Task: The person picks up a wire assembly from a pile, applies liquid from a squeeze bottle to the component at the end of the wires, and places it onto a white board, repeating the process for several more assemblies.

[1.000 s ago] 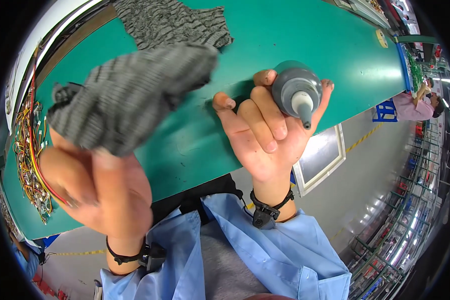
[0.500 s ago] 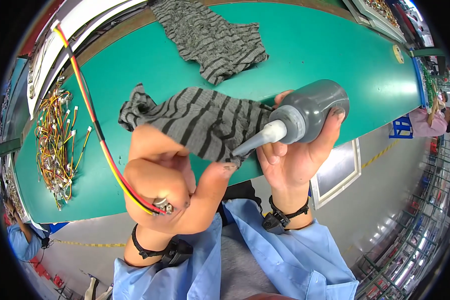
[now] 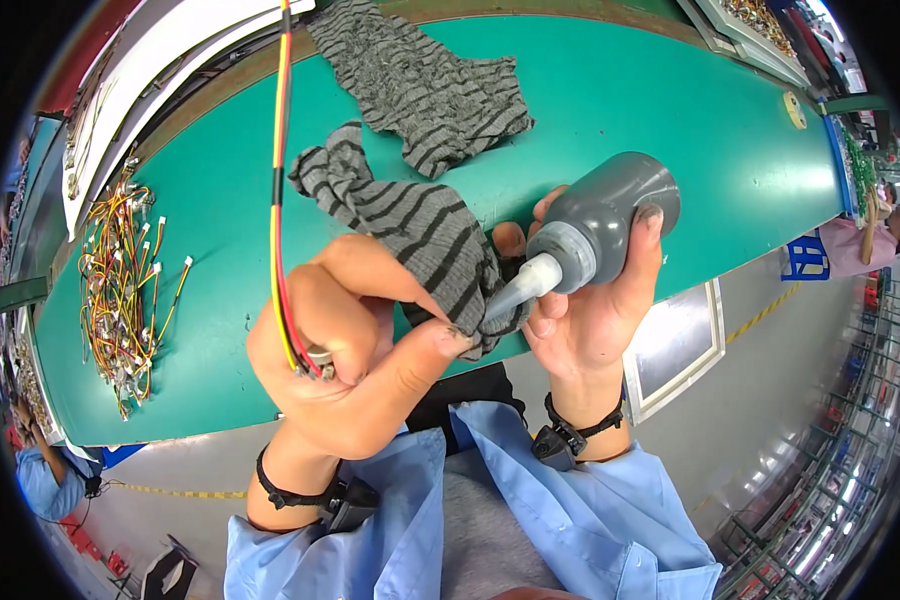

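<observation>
My left hand (image 3: pixel 355 350) is closed, pinching a grey cloth with black stripes (image 3: pixel 420 225) between thumb and finger. Its curled fingers also keep hold of a small round metal part (image 3: pixel 320 358), from which a red, yellow and black wire lead (image 3: pixel 278 200) rises. In my right hand (image 3: pixel 595 320) lies a dark grey squeeze bottle (image 3: pixel 625 215), tilted down to the left. The pale tip of its nozzle (image 3: pixel 525 285) meets the cloth beside my left thumb. Dark smudges mark both thumbs.
A second striped cloth (image 3: pixel 435 95) lies at the back of the green table (image 3: pixel 710 110). On the left sits a pile of wired parts (image 3: pixel 120 300). A tape roll (image 3: pixel 795 110) rests far right. Another person in pink (image 3: pixel 855 245) is beyond the right end.
The wire lead has swung rightward and stands more upright. The held cloth has shifted right and bunched around the nozzle tip. The bottle has moved slightly left.
</observation>
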`<state>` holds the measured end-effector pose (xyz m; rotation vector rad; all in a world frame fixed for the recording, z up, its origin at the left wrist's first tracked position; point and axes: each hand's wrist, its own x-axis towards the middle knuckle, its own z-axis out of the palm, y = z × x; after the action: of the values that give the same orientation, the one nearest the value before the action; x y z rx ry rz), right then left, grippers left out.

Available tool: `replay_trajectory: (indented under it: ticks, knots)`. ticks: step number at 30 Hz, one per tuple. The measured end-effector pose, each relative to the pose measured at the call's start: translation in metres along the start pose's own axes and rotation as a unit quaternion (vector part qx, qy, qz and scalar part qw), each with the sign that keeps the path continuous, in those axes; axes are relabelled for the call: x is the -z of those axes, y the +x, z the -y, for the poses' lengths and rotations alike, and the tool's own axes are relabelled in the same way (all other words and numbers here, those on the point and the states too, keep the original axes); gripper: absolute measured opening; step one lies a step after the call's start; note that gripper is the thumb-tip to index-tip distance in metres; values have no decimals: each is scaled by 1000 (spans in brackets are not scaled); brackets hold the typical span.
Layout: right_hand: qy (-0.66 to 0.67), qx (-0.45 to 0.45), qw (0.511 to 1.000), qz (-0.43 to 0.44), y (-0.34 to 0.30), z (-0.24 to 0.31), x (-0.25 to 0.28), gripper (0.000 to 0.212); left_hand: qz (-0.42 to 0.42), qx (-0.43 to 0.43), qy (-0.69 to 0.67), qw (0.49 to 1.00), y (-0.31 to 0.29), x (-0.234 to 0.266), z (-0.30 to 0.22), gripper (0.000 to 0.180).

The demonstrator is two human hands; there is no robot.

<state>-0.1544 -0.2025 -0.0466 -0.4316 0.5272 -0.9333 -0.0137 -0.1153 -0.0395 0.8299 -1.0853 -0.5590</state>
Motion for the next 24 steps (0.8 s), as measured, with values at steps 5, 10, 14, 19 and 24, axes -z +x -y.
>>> replay_trajectory:
  ticks: [5,10,14,19,24]
  knots:
    - [-3,16,1000,7,-3,-1,-5,69,-9,83,-74,994,-3,-4,-7,38]
    - [57,-54,992,97,5,8,13,69,-60,17,8,998,7,-9,-15,36]
    - [170,-108,965,168,7,13,20,74,-115,-68,46,990,18,-16,-13,34]
    - [160,-84,976,123,7,10,14,80,-222,-1,39,974,26,-7,-2,32]
    - [174,-98,962,184,10,6,23,78,-186,182,235,936,6,19,-11,21]
